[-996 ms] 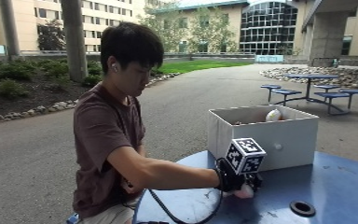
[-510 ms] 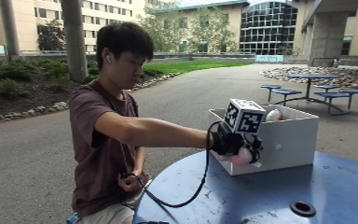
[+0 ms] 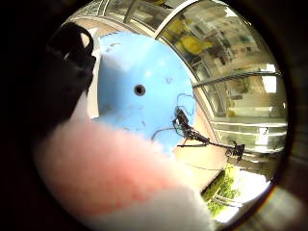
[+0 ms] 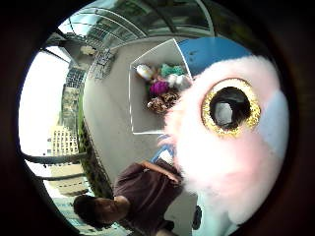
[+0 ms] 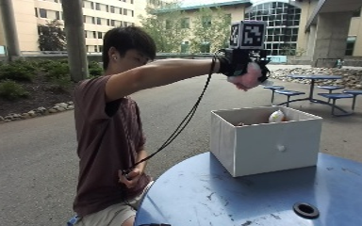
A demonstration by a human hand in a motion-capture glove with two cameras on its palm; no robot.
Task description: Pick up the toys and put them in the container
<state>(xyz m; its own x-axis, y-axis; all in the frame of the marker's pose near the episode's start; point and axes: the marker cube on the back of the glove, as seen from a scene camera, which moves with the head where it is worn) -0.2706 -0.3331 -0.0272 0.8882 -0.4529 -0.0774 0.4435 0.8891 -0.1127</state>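
Since the earlier picture the gloved right hand (image 5: pixel 247 66) is rising from table level to high above the white container (image 5: pixel 266 139), its fingers curling around a pink plush toy (image 5: pixel 249 77), and the person is needing to lower it over the opening before releasing.

Maroon T-shirt (image 5: pixel 109 141), black-gloved right hand (image 5: pixel 242 66)

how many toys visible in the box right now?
5, all in the white box: a cream one, a teal one, a white one, a purple one, a brown spotted one. More may be hidden underneath.
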